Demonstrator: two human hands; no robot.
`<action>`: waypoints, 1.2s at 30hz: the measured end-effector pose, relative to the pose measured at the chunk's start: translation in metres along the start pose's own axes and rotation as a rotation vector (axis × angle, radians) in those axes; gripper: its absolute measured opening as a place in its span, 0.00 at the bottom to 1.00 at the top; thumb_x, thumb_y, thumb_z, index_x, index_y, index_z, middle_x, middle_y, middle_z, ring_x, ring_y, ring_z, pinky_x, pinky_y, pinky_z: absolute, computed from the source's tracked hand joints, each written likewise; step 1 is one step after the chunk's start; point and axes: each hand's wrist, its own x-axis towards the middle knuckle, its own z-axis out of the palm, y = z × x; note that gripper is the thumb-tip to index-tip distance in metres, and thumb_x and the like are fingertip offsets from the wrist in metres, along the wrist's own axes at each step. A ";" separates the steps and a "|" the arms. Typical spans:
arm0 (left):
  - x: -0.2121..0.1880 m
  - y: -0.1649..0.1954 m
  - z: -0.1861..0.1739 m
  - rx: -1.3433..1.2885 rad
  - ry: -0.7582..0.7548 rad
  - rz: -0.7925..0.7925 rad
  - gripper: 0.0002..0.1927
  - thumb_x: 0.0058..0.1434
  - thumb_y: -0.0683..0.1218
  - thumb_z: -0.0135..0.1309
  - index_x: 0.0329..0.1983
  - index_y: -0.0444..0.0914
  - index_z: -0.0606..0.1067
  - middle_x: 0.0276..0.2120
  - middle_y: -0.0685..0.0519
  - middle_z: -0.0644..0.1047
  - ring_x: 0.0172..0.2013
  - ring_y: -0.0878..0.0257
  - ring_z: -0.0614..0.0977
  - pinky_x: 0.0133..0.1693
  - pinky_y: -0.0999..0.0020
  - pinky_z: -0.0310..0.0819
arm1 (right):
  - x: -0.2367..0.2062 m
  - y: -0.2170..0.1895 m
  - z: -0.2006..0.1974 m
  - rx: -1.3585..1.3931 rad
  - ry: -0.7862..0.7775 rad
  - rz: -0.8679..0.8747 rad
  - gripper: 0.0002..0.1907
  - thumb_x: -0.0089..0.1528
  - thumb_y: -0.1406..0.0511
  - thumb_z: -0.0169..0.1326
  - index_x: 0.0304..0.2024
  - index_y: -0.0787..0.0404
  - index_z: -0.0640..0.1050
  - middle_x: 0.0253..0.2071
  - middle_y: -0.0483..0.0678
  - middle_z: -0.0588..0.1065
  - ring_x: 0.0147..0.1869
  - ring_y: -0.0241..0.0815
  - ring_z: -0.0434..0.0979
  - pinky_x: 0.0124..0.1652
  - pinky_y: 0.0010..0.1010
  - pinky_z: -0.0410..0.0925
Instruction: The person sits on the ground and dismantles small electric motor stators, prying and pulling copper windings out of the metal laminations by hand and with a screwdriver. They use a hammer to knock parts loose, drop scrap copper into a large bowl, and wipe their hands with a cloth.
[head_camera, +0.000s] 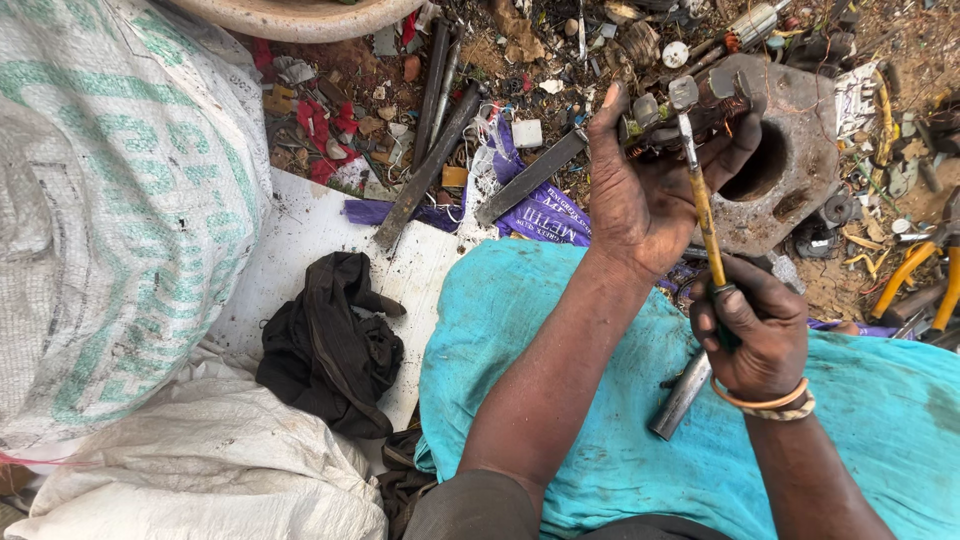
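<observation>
Littered dirt ground (560, 60), teal cloth (560, 330) lower right. Left hand (640, 190) clamped around copper-wound part (690, 110); right hand (755, 335) fisted on screwdriver (700, 190). Risk: tip slipping off, stabbing palm.

Open room at six o'clock over teal cloth (600, 400), broken only by a metal rod (682, 393) beside right hand (752, 335). Blocked at nine o'clock by bulging white woven sack (110, 200). Crowded at twelve by scrap litter, flat iron bars (428, 165), rusty holed casting (790, 160). Yellow-handled pliers (925, 270) at three.
</observation>
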 end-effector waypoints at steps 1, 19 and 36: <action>0.000 0.001 0.001 0.023 -0.002 0.001 0.36 0.76 0.64 0.51 0.61 0.26 0.67 0.51 0.35 0.76 0.52 0.45 0.81 0.61 0.52 0.79 | -0.001 -0.001 0.002 -0.179 0.007 -0.072 0.18 0.67 0.72 0.58 0.60 0.72 0.76 0.44 0.58 0.77 0.35 0.39 0.77 0.29 0.24 0.69; 0.011 0.000 -0.002 0.621 -0.090 0.492 0.21 0.65 0.39 0.56 0.58 0.38 0.64 0.52 0.44 0.75 0.58 0.55 0.79 0.62 0.54 0.76 | -0.060 -0.087 0.049 -1.195 0.314 -0.406 0.13 0.68 0.73 0.61 0.55 0.71 0.80 0.40 0.57 0.79 0.37 0.37 0.81 0.33 0.21 0.72; -0.002 0.017 0.014 0.904 -0.341 0.604 0.16 0.68 0.44 0.58 0.49 0.39 0.63 0.55 0.43 0.72 0.57 0.55 0.76 0.63 0.57 0.75 | -0.098 -0.078 0.060 -1.513 0.342 -0.480 0.18 0.58 0.73 0.70 0.51 0.65 0.83 0.40 0.58 0.78 0.35 0.40 0.80 0.35 0.25 0.72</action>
